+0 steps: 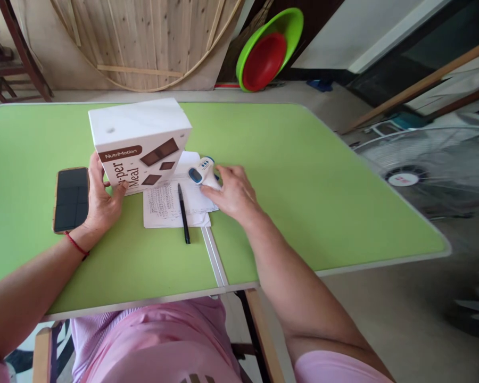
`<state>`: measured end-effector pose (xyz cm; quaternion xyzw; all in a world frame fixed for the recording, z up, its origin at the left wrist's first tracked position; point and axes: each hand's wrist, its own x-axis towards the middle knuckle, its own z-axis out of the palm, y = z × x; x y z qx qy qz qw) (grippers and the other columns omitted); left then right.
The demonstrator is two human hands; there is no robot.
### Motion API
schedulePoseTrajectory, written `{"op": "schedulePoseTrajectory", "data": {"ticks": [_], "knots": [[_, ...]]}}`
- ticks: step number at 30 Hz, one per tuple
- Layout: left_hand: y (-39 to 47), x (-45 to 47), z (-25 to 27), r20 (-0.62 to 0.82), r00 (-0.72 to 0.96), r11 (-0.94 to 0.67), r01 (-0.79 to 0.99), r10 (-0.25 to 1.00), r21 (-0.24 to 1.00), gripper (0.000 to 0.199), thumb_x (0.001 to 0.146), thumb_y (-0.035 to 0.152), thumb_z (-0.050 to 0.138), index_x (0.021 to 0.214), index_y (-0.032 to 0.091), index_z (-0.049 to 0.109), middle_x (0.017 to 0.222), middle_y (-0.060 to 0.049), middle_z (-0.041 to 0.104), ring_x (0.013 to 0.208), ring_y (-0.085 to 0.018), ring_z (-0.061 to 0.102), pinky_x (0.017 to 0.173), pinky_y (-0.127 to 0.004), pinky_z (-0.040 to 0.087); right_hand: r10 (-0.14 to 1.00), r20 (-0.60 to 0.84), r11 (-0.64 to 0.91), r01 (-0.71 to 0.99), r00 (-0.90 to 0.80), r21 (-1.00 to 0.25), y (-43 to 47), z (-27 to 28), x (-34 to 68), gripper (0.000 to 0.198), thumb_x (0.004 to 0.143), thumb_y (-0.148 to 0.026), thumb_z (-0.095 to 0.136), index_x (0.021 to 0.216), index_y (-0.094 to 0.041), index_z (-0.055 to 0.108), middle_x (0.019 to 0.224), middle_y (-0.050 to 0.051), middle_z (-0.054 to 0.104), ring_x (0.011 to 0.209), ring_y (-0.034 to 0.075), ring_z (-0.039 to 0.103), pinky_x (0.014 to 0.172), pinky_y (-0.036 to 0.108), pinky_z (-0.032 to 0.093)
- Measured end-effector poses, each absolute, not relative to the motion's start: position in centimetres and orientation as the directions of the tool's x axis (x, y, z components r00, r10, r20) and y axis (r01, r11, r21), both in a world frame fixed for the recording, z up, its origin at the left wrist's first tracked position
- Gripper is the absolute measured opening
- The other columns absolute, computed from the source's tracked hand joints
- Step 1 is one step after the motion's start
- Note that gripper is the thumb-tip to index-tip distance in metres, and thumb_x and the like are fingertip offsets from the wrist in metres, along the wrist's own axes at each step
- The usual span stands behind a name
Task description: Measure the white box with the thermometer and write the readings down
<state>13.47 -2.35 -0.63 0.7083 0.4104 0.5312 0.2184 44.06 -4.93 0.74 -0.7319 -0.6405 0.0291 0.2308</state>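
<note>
My left hand (104,199) grips the lower left corner of a white box (139,125), thumb on the printed front and fingers along the side. Brown letters and pictures of brown bars cover that front. My right hand (235,191) is closed around a white and blue infrared thermometer (203,171), its small screen and buttons facing up. Under the thermometer and beside the box lie sheets of paper (155,210) with handwriting. A black pen (183,215) rests across them, its lower end past the paper's edge. Left of my left hand is a phone (71,199) with a dark screen.
The green table (323,186) has a metal seam (214,255) running toward me. Beyond its right side stands a large fan (407,175). Green and red basins (265,58) lean at the back, near a round wooden panel (143,37).
</note>
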Motion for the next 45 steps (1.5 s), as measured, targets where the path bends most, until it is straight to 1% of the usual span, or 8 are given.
{"op": "schedulePoseTrajectory", "data": {"ticks": [4,9,14,21,24,33,40,45], "knots": [[-3.2,13.6,-0.1,0.643,0.049,-0.589,0.461,0.764,0.664,0.086,0.083,0.046,0.073,0.152,0.033,0.024,0.152,-0.015,0.033,0.138,-0.038,0.038,0.102,-0.055,0.048,0.911,0.405,0.150,0.855,0.075,-0.497,-5.9,1.3,42.7,0.030,0.079,-0.029,0.070,0.106,-0.015,0.067,0.106,0.015,0.070,0.094,0.025,0.065,0.085,0.044,0.056],[-5.8,14.3,2.1,0.826,0.147,-0.713,0.600,0.544,0.363,0.095,0.084,0.035,0.071,0.158,0.035,0.011,0.161,-0.011,0.016,0.149,-0.041,0.017,0.119,-0.065,0.024,0.979,0.178,0.185,0.789,-0.098,-0.586,-7.6,1.8,40.0,0.022,0.082,-0.035,0.069,0.095,-0.018,0.066,0.080,0.004,0.071,0.065,0.017,0.064,0.065,0.034,0.054],[-7.3,15.4,3.1,0.828,0.489,-0.880,0.475,0.275,0.011,0.075,0.085,0.014,0.061,0.154,0.026,0.032,0.142,-0.012,0.049,0.121,-0.028,0.054,0.095,-0.044,0.047,0.993,0.079,0.115,0.859,-0.087,-0.499,-7.9,2.4,39.6,0.028,0.082,-0.021,0.061,0.109,-0.022,0.068,0.075,-0.001,0.071,0.063,0.016,0.063,0.061,0.030,0.048],[-6.9,15.6,2.0,0.563,0.713,-0.895,0.427,0.419,0.125,0.037,0.093,0.015,0.049,0.127,0.025,0.059,0.117,-0.008,0.072,0.105,-0.026,0.062,0.083,-0.042,0.041,0.945,0.185,0.322,0.857,-0.269,-0.403,-7.8,1.9,40.4,0.032,0.093,-0.040,0.060,0.115,-0.022,0.073,0.085,0.006,0.072,0.076,0.020,0.064,0.071,0.032,0.048],[-6.8,15.6,1.7,0.534,0.732,-0.894,0.434,0.423,0.113,0.027,0.095,0.018,0.052,0.119,0.021,0.063,0.118,-0.008,0.073,0.106,-0.027,0.061,0.082,-0.042,0.042,0.949,0.166,0.309,0.886,-0.266,-0.345,-8.0,1.9,40.1,0.032,0.091,-0.028,0.060,0.120,-0.023,0.073,0.087,0.007,0.072,0.077,0.021,0.064,0.070,0.033,0.048],[-6.8,15.4,1.2,0.378,0.800,-0.884,0.402,0.465,0.237,0.031,0.098,0.036,0.054,0.123,0.022,0.066,0.129,-0.010,0.069,0.114,-0.030,0.056,0.090,-0.046,0.042,0.944,0.140,0.325,0.910,-0.298,-0.257,-8.6,2.6,39.6,0.022,0.090,-0.030,0.058,0.097,-0.020,0.076,0.095,0.010,0.072,0.082,0.022,0.063,0.065,0.032,0.045],[-6.6,15.4,1.2,0.388,0.801,-0.887,0.381,0.457,0.260,0.025,0.096,0.034,0.056,0.115,0.023,0.069,0.119,-0.008,0.073,0.113,-0.030,0.059,0.091,-0.046,0.042,0.957,0.176,0.290,0.803,-0.231,-0.521,-8.2,2.7,40.7,0.021,0.078,-0.015,0.057,0.091,-0.019,0.073,0.087,0.005,0.070,0.070,0.016,0.060,0.069,0.032,0.049],[-6.4,15.3,1.2,0.363,0.830,-0.904,0.362,0.425,0.229,0.028,0.100,0.035,0.050,0.113,0.019,0.069,0.120,-0.011,0.073,0.112,-0.027,0.064,0.095,-0.045,0.043,0.945,0.257,0.326,0.575,-0.201,-0.750,-7.9,3.1,41.4,0.027,0.084,-0.018,0.046,0.095,-0.020,0.070,0.085,0.004,0.068,0.075,0.016,0.060,0.073,0.032,0.051]]}}
